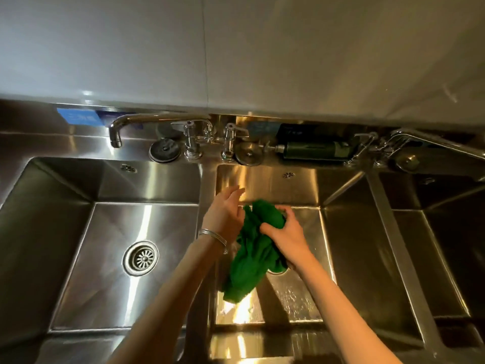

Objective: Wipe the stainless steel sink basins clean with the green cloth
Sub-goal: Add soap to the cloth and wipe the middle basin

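A crumpled green cloth [252,253] hangs over the middle steel basin [349,258], covering most of its drain. My right hand [284,232] grips the cloth's upper bunch from the right. My left hand [225,211], a bangle on its wrist, sits at the cloth's left edge with fingers straight and spread, touching or nearly touching the fabric. The left basin [110,224] has a round strainer drain [141,258] in its floor. Part of a right basin [451,245] shows at the frame edge. Water drops glisten on the middle basin's floor.
A swivel faucet [123,124] reaches over the left basin from the back ledge, with two lever valves [210,140] beside it. Round drain plugs [164,151] and a dark bottle [315,149] lie on the ledge. Another faucet [433,141] stands at the right. White wall panels rise behind.
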`<action>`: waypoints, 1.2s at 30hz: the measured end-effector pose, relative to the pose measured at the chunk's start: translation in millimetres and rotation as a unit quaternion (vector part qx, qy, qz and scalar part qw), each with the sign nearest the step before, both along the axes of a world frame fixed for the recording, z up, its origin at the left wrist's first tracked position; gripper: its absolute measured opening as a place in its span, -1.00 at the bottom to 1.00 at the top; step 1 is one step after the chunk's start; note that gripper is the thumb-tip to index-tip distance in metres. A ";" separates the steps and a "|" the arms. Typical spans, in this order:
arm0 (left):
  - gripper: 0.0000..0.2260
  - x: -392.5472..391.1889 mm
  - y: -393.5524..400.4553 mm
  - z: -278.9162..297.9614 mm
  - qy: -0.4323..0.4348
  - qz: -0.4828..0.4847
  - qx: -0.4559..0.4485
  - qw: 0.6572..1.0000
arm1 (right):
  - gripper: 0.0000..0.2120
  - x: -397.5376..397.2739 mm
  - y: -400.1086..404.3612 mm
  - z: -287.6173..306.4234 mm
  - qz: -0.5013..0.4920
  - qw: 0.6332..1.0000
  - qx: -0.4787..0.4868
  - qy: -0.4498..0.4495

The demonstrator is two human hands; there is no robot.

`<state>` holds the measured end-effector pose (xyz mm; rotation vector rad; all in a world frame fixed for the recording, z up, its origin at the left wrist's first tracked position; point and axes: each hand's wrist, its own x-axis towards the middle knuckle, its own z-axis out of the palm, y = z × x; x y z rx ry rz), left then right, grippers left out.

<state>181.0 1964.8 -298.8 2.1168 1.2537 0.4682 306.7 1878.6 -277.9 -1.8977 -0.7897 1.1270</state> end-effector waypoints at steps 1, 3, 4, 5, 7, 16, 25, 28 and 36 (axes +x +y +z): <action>-0.63 18.1 11.9 1.2 0.009 -0.011 0.012 1.000 | -0.60 16.1 1.3 1.7 -0.023 1.000 0.005 0.018; -0.67 55.3 34.6 3.1 0.024 -0.034 0.030 0.999 | -0.61 47.7 3.5 6.5 -0.047 0.998 0.014 0.034; -0.67 74.3 44.9 3.9 0.034 -0.048 0.039 0.997 | -0.61 62.8 5.1 9.0 -0.053 0.998 0.021 0.041; -0.67 93.1 54.6 2.1 0.045 -0.064 0.050 0.996 | -0.62 77.6 6.6 9.6 -0.055 0.997 0.027 0.046; -0.67 129.2 71.2 -4.2 0.069 -0.088 0.077 0.991 | -0.62 105.5 9.9 7.7 -0.046 0.998 0.031 0.034; -0.57 227.8 109.4 -28.4 0.153 -0.132 0.151 0.968 | -0.59 187.3 9.5 -16.1 -0.091 0.996 0.006 0.001; -0.50 246.9 116.0 -31.5 0.316 -0.115 0.217 0.916 | -0.55 206.0 -0.1 -29.1 -0.079 0.996 -0.018 0.026; -0.59 249.5 116.1 -30.5 0.299 -0.119 0.233 0.918 | -0.56 207.6 0.5 -31.1 -0.074 0.997 -0.015 0.031; -0.61 236.9 89.5 -33.0 0.197 -0.083 0.169 0.962 | -0.58 209.1 0.3 -27.6 -0.055 0.998 -0.004 0.005</action>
